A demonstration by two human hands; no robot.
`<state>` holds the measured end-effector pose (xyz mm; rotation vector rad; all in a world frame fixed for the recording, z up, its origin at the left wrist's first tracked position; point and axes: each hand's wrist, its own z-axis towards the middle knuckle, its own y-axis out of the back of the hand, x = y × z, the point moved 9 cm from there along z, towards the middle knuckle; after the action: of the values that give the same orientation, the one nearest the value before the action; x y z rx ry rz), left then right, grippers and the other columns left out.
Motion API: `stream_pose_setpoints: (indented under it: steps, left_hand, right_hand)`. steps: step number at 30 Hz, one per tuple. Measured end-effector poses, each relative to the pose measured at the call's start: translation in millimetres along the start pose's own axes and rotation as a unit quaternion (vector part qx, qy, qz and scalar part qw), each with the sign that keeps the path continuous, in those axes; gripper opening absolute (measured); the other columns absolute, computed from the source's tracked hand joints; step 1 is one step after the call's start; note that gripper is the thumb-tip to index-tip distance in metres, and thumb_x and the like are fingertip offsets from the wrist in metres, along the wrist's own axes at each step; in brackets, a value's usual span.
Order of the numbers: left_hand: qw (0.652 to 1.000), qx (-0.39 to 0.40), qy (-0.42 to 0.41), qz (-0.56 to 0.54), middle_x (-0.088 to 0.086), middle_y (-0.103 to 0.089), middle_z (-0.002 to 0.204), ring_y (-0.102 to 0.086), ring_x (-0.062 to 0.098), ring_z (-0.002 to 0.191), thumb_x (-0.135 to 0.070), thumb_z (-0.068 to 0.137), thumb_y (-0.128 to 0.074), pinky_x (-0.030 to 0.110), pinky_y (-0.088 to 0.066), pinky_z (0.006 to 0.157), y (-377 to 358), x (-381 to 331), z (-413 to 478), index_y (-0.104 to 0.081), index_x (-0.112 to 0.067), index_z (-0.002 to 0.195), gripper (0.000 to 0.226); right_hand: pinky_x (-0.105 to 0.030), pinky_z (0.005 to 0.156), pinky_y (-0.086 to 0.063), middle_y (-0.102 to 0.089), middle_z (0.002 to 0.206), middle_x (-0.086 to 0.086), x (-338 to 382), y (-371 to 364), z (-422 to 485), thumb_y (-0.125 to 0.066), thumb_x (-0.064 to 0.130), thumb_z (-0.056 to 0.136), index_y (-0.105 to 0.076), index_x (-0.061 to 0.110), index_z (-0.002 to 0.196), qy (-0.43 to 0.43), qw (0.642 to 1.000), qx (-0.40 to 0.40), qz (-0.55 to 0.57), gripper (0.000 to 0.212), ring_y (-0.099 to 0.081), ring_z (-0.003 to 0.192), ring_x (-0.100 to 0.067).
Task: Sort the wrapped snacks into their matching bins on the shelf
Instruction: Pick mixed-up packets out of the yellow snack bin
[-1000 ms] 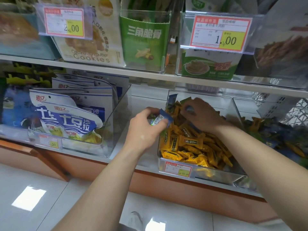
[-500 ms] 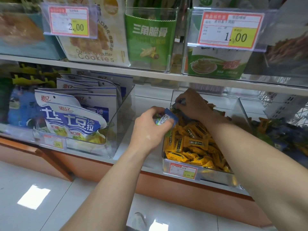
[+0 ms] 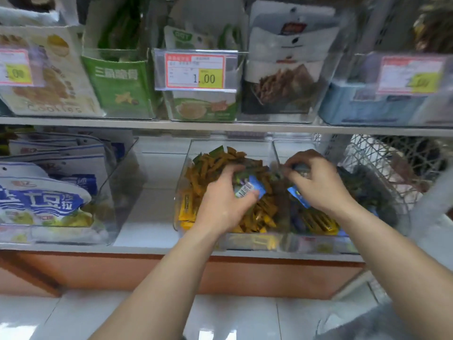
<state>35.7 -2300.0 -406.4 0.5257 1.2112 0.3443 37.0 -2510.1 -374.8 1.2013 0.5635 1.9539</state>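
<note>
head view has both hands further right than a second ago. the right hand (image 3: pixel 316 185), which was digging at the back of the yellow-snack bin (image 3: pixel 232 241), now sits over the neighbouring bin (image 3: pixel 323 242), its fingers curled round a blue packet (image 3: pixel 297 196). the left hand (image 3: pixel 225 204) has come in over the yellow pile and grips a barcoded blue packet (image 3: pixel 247 190). the strays look picked out and nearly home.

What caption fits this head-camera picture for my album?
Sorting snacks: the left hand grips a blue wrapped snack over the bin of yellow snacks; the right hand pinches another.
</note>
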Motion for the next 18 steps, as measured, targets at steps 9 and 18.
stream_pose_setpoints:
  steps: [9, 18]
  left_hand:
    - [0.976, 0.044, -0.123, 0.177, 0.003, -0.064, 0.115, -0.063, 0.029, 0.103, -0.053, 0.083, -0.063, 0.037, -0.054, 0.080, -120.4, -81.7, 46.1, -0.049, -0.034, 0.131, 0.053]
    - [0.927, 0.050, -0.204, 0.310, 0.002, -0.064, 0.119, -0.059, 0.027, 0.107, -0.051, 0.086, -0.054, 0.034, -0.048, 0.083, -148.1, -80.3, 56.5, -0.051, -0.026, 0.134, 0.054]
  right_hand:
    - [-0.018, 0.070, -0.031, -0.062, 0.091, 0.000, -117.0, 57.6, -4.2, -0.069, 0.031, 0.088, -0.065, 0.031, 0.080, -0.093, 0.993, -0.059, -0.034, 0.010, -0.052, 0.082, -0.003]
    - [-0.028, 0.077, -0.048, -0.071, 0.114, 0.003, -125.3, 43.0, -11.0, -0.059, 0.042, 0.089, -0.069, 0.034, 0.112, -0.108, 0.984, 0.078, -0.122, 0.026, -0.065, 0.104, -0.023]
